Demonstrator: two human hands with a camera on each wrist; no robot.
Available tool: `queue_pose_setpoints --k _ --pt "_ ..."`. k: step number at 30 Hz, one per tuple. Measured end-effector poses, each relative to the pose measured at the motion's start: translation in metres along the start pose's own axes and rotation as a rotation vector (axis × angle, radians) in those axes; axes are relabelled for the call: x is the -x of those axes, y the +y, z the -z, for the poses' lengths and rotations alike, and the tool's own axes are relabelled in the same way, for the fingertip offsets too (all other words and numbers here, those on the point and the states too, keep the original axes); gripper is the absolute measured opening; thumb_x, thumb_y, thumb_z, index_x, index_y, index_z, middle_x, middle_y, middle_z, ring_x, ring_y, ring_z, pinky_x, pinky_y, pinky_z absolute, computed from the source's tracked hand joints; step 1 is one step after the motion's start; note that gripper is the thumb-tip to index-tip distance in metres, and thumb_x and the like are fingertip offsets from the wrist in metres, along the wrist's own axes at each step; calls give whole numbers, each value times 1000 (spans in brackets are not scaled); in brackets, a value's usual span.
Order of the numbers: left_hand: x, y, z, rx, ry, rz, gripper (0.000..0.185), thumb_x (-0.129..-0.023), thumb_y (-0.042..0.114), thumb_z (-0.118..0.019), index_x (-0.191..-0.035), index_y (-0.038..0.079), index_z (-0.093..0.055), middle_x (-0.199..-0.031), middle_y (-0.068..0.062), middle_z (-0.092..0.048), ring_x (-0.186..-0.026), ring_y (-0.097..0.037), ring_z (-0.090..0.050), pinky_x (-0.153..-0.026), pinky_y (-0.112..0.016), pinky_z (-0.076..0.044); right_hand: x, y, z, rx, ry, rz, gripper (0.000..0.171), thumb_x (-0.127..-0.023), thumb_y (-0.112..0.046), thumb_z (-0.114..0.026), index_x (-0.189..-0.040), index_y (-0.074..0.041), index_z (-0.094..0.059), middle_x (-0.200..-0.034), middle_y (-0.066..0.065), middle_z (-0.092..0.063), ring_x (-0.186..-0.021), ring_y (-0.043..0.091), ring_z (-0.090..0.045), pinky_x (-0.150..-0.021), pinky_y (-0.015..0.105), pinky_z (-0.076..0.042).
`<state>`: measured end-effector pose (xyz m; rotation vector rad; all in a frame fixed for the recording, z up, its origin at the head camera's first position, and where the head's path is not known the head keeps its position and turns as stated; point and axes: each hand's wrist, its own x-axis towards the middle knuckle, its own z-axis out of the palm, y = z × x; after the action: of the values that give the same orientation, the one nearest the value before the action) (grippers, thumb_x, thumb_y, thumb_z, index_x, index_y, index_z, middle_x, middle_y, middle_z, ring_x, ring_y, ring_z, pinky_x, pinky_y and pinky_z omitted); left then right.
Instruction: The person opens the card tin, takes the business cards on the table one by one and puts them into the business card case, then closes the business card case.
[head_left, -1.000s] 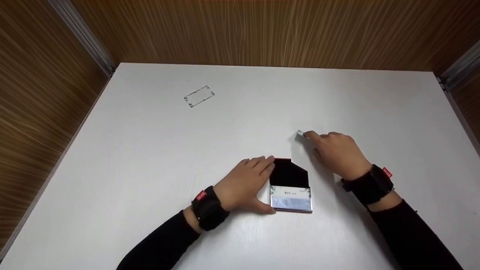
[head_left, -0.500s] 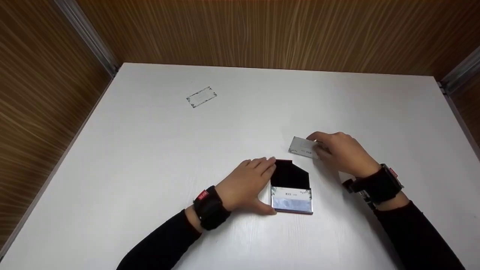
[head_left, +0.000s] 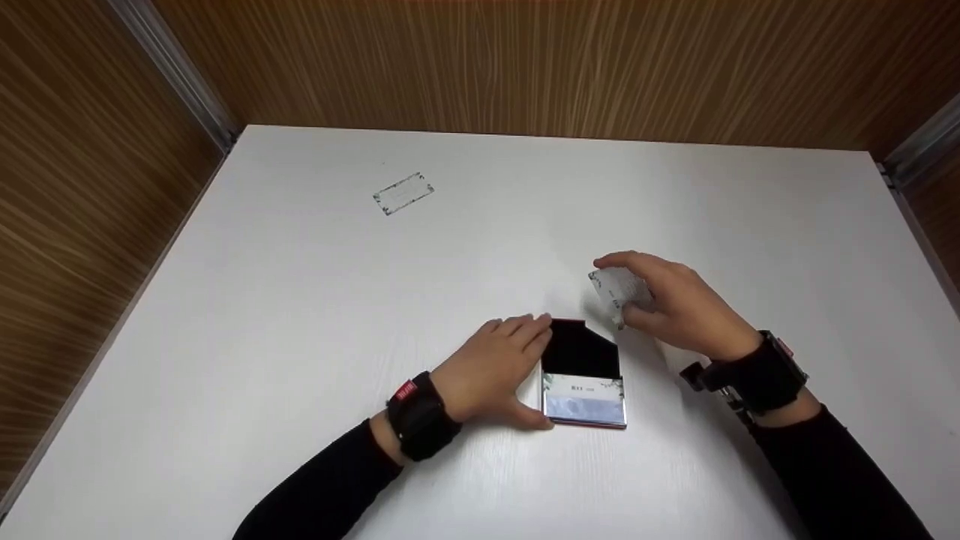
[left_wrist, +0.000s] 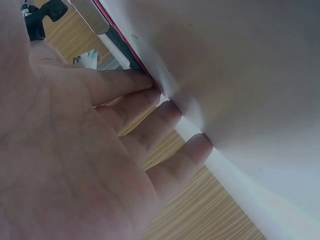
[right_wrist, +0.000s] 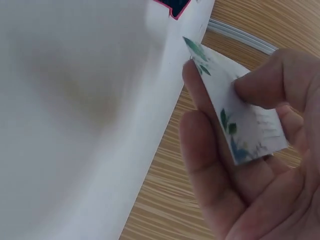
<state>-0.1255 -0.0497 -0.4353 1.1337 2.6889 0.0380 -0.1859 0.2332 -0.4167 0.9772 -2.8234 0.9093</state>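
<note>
An open business card case (head_left: 579,349) lies on the table, its black flap side away from me. Its silver pocket holds a white card (head_left: 559,385) with a leaf print. My left hand (head_left: 487,371) spreads along the case's left side, fingertips at the upper corner and thumb at the lower one. In the left wrist view, nearly straight fingers meet the case's red edge (left_wrist: 131,50). My right hand (head_left: 679,311) pinches a leaf-printed business card (right_wrist: 217,82) between thumb and fingers, tilted above the table just beyond the case.
Another business card (head_left: 403,193) lies flat toward the back left of the white table (head_left: 300,322). Wood-grain panels (head_left: 480,67) stand behind the table and at both sides.
My right hand has lifted the card off the table and turned it, first showing its face, now tilting it more upright. The left hand and case have stayed in place.
</note>
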Motion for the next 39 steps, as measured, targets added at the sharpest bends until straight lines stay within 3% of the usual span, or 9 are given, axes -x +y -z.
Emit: queue_pose_setpoints --k 4,6,11,14,18,23,27,33,39 --pt "0 0 0 0 2 -2 114 -76 79 -62 -157 5 -29 -165 -8 -22 -150 -25 -25 -119 -43 -29 1 -1 1 -4 52 2 43 -85 -8 -75 -123 -26 -63 -66 -10 -56 -56 7 -46 -52 23 -42" --pt "0 0 0 5 0 -1 115 -76 79 -62 -157 5 -29 -166 -8 -22 -151 -25 -25 -119 -43 -29 1 -1 1 -7 75 11 33 -87 -12 -76 -117 -24 -65 -58 -12 -53 -55 6 -50 -52 22 -42" --pt "0 1 1 13 -5 2 115 -76 79 -62 -157 6 -28 -166 -7 -21 -151 -24 -23 -119 -43 -28 1 0 2 -64 108 24 17 -89 -7 -72 -101 -17 -65 -79 -13 -71 -74 5 -69 -62 17 -52" --pt "0 1 1 -4 -4 2 115 -75 79 -61 -157 6 -29 -166 -7 -21 -151 -24 -24 -119 -43 -29 1 -1 4 -83 121 47 26 -89 1 -68 -106 -19 -68 -95 -9 -75 -89 7 -71 -65 17 -53" --pt "-1 0 1 -20 -4 5 115 -75 80 -61 -157 6 -29 -166 -7 -21 -151 -24 -24 -119 -42 -29 -1 -1 5 -86 154 110 46 -87 9 -62 -121 -21 -71 -101 -6 -73 -83 5 -64 -64 16 -47" --pt "-2 0 1 -9 -10 8 115 -76 80 -61 -157 6 -28 -166 -7 -20 -152 -24 -22 -120 -43 -28 -1 -6 6 -130 180 138 37 -80 14 -63 -98 -15 -76 -89 -5 -70 -69 4 -52 -60 14 -43" --pt "-2 0 2 2 -11 10 116 -75 80 -61 -158 6 -27 -167 -7 -19 -152 -25 -22 -120 -43 -27 0 -15 9 -231 95 81 24 -79 13 -68 -84 -11 -71 -80 -2 -70 -63 8 -57 -55 17 -47" --pt "-3 1 4 6 -10 20 116 -75 80 -61 -157 5 -28 -166 -7 -19 -151 -25 -24 -119 -44 -28 2 -19 7 -385 -204 31 20 -86 2 -73 -86 -18 -69 -82 -4 -69 -68 11 -62 -57 26 -53" --pt "-4 2 5 12 7 14 115 -75 79 -62 -156 5 -30 -166 -7 -21 -151 -24 -25 -119 -44 -30 1 -19 -1 -289 -358 20 19 -86 -5 -75 -93 -22 -73 -87 -11 -71 -69 10 -66 -61 27 -56"
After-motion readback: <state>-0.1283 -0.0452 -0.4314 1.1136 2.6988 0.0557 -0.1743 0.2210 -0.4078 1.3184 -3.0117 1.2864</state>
